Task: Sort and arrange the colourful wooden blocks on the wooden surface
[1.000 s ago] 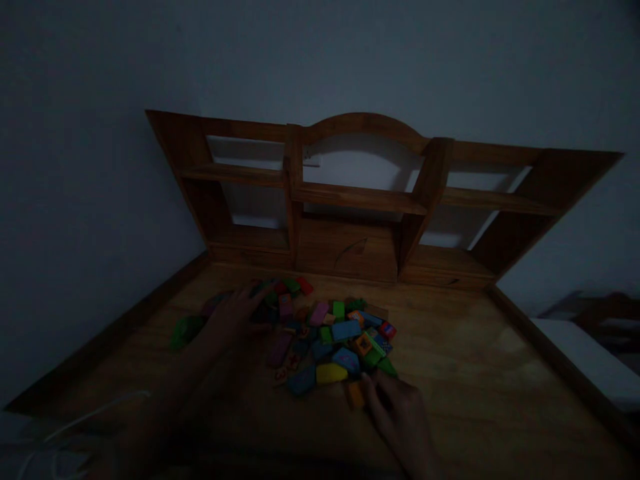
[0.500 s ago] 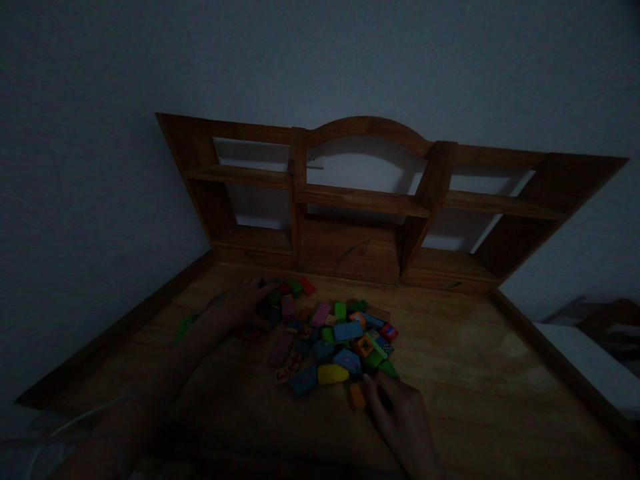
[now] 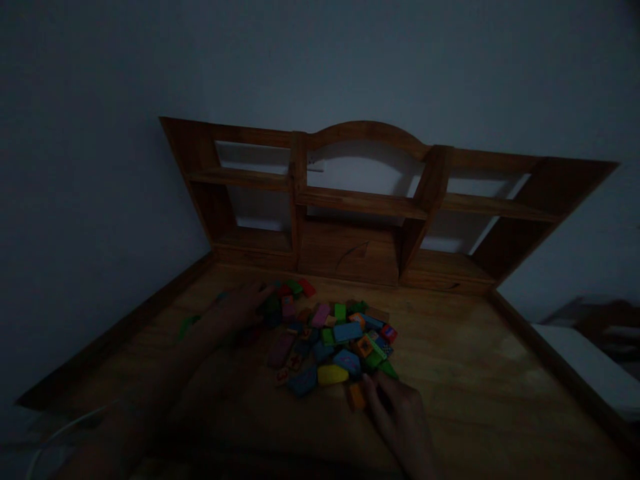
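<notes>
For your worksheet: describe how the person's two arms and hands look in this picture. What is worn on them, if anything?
Both are bare. The left hand and its forearm show no sleeve, glove or visible ring. The right hand is also ungloved, with no sleeve in view. The room is dim, so finer details such as a watch cannot be made out.

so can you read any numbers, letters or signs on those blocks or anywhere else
"3": a red figure on the pale tile at the near left edge of the block pile; it reads as a 3, though the dim light leaves some doubt.
Red mark on the pale tile beside it: too blurred to read.
Printed pictures on the orange block and red block: too small to read.
Wooden shelf unit: no text visible.
</notes>
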Action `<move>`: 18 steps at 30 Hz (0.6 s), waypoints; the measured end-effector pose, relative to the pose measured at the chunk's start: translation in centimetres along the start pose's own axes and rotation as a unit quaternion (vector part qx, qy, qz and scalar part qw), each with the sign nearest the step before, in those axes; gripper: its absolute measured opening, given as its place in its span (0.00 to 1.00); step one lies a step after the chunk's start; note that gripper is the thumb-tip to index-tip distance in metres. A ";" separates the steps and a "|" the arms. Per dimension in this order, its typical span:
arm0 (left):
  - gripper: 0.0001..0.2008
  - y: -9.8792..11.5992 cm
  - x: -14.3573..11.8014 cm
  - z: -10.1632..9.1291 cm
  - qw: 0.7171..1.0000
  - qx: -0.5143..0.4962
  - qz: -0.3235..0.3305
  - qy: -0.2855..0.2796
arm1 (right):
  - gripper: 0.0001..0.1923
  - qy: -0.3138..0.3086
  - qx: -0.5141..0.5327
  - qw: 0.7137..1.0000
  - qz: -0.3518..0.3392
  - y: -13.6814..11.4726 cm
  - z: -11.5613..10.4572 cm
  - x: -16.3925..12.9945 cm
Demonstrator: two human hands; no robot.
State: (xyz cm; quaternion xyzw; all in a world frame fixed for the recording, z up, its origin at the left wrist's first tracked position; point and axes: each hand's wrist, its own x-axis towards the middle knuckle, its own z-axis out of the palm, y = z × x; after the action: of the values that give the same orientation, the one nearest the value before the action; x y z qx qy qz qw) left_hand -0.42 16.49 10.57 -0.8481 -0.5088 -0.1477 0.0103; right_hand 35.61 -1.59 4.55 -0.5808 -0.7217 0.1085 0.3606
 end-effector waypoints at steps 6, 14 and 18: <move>0.31 0.2 -0.1 1.5 0.997 0.058 0.002 -0.059 | 0.19 -0.004 0.011 1.000 -0.006 0.0 -0.2 0.0; 0.29 -0.2 -0.2 2.0 0.999 0.016 -0.002 -0.047 | 0.18 -0.010 0.012 1.000 -0.004 -0.1 -0.2 0.0; 0.28 -0.7 -0.1 1.9 0.999 -0.023 -0.002 -0.032 | 0.18 -0.002 0.015 1.000 -0.006 -0.2 -0.1 0.1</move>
State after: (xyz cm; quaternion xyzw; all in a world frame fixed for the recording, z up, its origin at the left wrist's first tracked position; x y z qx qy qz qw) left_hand -0.62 17.03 8.63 -0.8515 -0.5068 -0.1317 -0.0255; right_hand 35.57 -1.58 4.78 -0.5705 -0.7245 0.1181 0.3684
